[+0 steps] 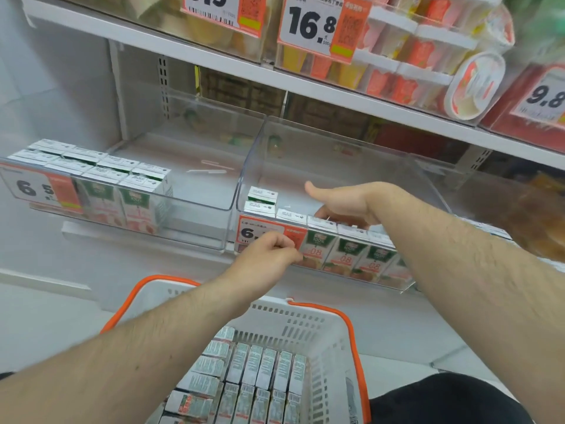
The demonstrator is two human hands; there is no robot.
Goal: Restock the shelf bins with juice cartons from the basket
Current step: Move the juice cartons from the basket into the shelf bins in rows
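The right hand [339, 203] reaches into the clear bin [336, 166], its grip hidden among the front-row cartons [345, 249]. The left hand [269, 252], fingers curled, holds nothing visible above the carton-filled basket [324, 325].

Two bare hairy forearms, no sleeves, watch or rings visible; dark black garment [443, 399] at lower right.

Plenty of open room behind the front row of cartons [321, 223] in the right bin [336, 154], shelf [214, 61] overhead.
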